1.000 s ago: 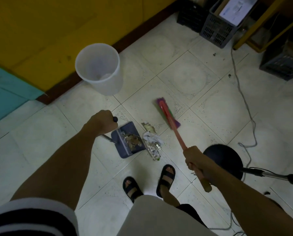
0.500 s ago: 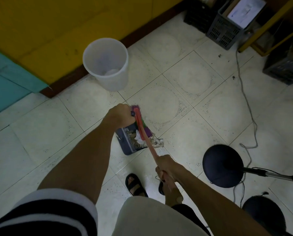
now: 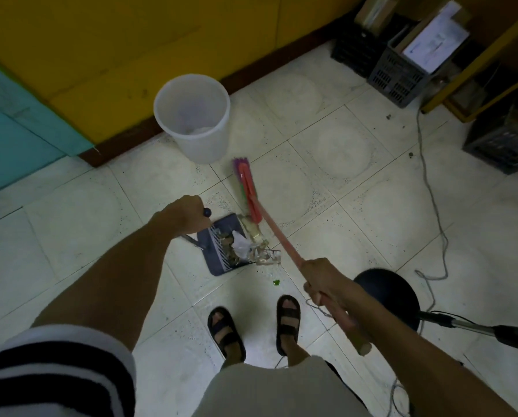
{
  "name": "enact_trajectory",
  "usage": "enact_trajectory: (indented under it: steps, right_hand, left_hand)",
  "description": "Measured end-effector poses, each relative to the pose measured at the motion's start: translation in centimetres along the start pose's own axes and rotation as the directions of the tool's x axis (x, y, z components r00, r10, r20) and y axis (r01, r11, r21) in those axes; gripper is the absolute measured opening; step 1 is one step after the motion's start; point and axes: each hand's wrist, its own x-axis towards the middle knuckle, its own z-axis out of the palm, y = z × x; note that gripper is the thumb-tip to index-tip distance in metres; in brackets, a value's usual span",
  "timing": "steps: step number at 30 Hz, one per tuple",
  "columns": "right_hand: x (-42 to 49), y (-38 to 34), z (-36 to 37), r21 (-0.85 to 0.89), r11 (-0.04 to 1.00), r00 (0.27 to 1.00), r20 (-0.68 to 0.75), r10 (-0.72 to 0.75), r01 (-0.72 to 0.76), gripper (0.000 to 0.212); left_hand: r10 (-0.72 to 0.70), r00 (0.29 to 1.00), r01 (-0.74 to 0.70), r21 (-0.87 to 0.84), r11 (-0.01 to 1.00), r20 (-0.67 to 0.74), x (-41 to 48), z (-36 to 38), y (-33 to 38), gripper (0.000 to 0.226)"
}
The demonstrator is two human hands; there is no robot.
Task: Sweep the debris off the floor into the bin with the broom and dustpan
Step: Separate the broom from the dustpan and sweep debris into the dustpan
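Fingers of the left hand (image 3: 181, 216) are curled tight round the upright handle of the dustpan (image 3: 226, 222), whose dark knob pokes out past the knuckles. Those of the right hand (image 3: 320, 281) are wrapped round the red shaft of the broom (image 3: 248, 189), towards its near end.

Most of the debris (image 3: 239, 243) (crumpled white paper, brownish scraps) already lies in the pan. A clear crinkly wrapper (image 3: 266, 255) straddles its lip, and a tiny green scrap (image 3: 276, 282) sits on the pale speckled tile nearer the feet. I judge the sweeping nearly done and the tipping not begun.

The pan is flat dark-blue plastic with a ribbed comb. The bin (image 3: 203, 145), round, tapering and translucent white, stands far left by the wall.
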Motion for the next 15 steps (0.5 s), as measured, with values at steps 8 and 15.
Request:
enact_trajectory:
  steps: [8, 15]
  right_hand:
    - [0.3, 2.7, -5.7, -0.049, 0.999, 0.998, -0.064, 0.004, -0.007, 0.024]
    - [1.1, 7.2, -3.4, -0.084, 0.983, 0.983, -0.103, 0.154, -0.163, 0.023]
  left_hand:
    - [-0.109, 0.993, 0.108, -0.023, 0.994, -0.054, -4.6, 2.9, -1.0, 0.027]
    - [-0.144, 0.986, 0.139, -0.061, 0.988, -0.089, -5.8, 5.0, -3.5, 0.028]
